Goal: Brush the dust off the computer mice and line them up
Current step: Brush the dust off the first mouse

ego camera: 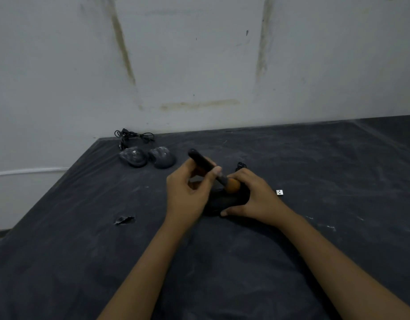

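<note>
Two mice (133, 157) sit side by side far left on the desk (326, 162), well apart from the hands. The left hand (188, 192) grips the brush (204, 161), its handle slanting up-left and its orange bristles down on a third mouse (224, 202). The right hand (257, 195) clasps that mouse against the desk. Lining up probably means carrying it leftward to the pair.

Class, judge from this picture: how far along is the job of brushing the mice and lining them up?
Likely done: a pair of mice lies side by side at the back of the table, though pale specks leave their cleaning unsure. In hand: the left hand holds the brush, bristles on a third mouse gripped by the right hand. Left: set it beside the pair.
</note>
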